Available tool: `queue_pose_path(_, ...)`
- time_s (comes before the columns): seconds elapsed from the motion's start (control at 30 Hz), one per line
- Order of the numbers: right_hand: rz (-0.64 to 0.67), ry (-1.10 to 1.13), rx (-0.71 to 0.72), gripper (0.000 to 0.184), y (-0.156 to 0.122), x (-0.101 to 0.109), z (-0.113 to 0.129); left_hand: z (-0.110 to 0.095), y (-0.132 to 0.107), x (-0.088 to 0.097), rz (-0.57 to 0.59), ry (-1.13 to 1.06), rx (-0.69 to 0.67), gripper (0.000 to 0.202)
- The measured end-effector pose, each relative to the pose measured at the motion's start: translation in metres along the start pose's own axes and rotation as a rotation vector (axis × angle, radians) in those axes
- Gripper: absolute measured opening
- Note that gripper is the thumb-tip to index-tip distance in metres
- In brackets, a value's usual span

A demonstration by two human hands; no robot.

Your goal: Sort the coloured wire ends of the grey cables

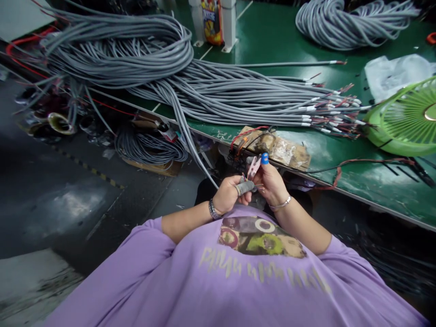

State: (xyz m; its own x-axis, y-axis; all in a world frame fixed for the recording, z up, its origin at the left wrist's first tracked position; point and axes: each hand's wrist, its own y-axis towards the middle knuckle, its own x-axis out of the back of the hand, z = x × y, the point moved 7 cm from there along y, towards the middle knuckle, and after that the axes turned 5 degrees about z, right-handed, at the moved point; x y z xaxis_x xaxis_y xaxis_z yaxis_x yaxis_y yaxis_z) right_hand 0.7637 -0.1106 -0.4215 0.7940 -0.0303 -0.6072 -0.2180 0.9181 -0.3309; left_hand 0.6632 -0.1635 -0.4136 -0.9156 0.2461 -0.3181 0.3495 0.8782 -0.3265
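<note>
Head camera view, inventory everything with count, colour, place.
workbench: one, green, across the top
looped cable bundle: one, grey, on workbench
cable coils: two, grey, far right, below bench
fan: one, green, bench right
plastic bag: one, whitish, beside fan
printed packet: one, multicoloured, top centre
block: one, brown, near edge
thin wires: several, colours unclear, between hands
unclear item: one, pink, right hand
shirt: one, purple, bottom
left hand: one, dark watch, centre
right hand: one, blue thumb cover, centre
</note>
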Motion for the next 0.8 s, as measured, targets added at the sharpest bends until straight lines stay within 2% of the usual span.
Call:
queue_pose_path(0.17, 0.007, -0.003, -0.055, 0.056, -0.002, 0.000, -0.003, 0.001, -0.001, 0.002, -0.021, -0.007, 0.000, 0.044)
queue_pose_path(0.4, 0.197, -0.041, -0.154, 0.066, -0.008, -0.005, -0.008, 0.000, -0.010, 0.004, 0.022, -0.038, 0.020, 0.046)
queue_pose_path(0.5, 0.182, -0.020, -0.149, 0.058, -0.010, -0.003, -0.007, 0.000, -0.010, 0.004, 0.086, -0.082, 0.055, 0.047)
queue_pose_path(0.63, 0.165, -0.021, -0.070, 0.045, -0.008, 0.000, -0.006, -0.003, -0.005, -0.001, 0.208, -0.157, 0.088, 0.048)
queue_pose_path(0.8, 0.169, 0.041, -0.105, 0.046, -0.008, -0.001, -0.011, -0.004, 0.003, -0.006, 0.228, -0.192, 0.089, 0.046)
